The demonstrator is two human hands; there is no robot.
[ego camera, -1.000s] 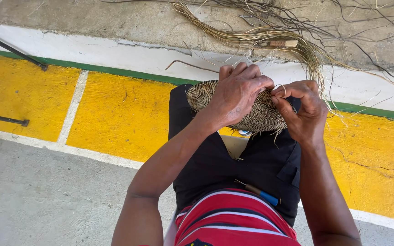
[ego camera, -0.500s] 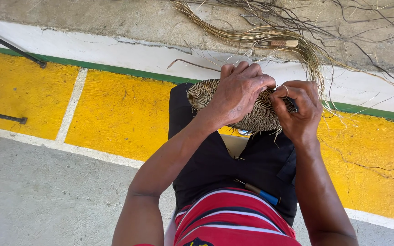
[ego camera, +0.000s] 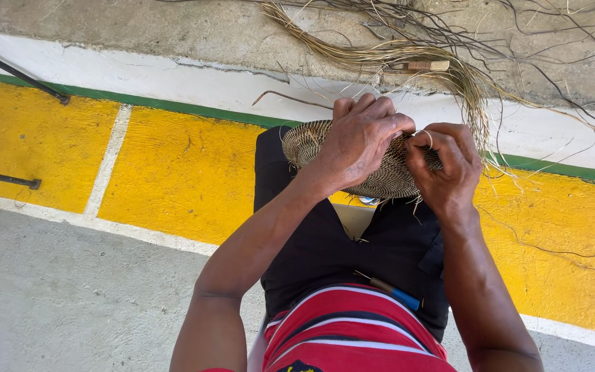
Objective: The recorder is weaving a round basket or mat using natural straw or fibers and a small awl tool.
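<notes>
1. While it sits on the person's lap over the black cloth [ego camera: 325, 241], the woven basket piece [ego camera: 380, 176] is held between both hands, round, tightly coiled, tan and brown.
2. Left hand [ego camera: 359, 141]: grip closed over the top of the weave, fingers curled across the far edge, palm pressing it down.
3. Right hand [ego camera: 449, 165]: grip pinched shut on a thin pale strand [ego camera: 425, 134] at the rim, thumb and forefinger tips together.
4. Handling, my read: light, stiff across the coils, some flex at the rim. Dry fibre, so loose ends likely brittle and prone to fraying. Not slippery; texture gives good purchase.
5. Best hold: palm flat on the woven body, fingers over the edge, as the left hand does. Don't pull on the loose fringe under the rim.
6. On the lap nearer the body: a thin tool with a blue handle [ego camera: 397, 295] lying on the cloth, above a red striped shirt [ego camera: 352, 331].
7. Beyond the knees: bundle of dry grass fibre [ego camera: 408, 52] on the concrete, dark twigs around it; yellow painted floor [ego camera: 180, 172] with a green stripe.
</notes>
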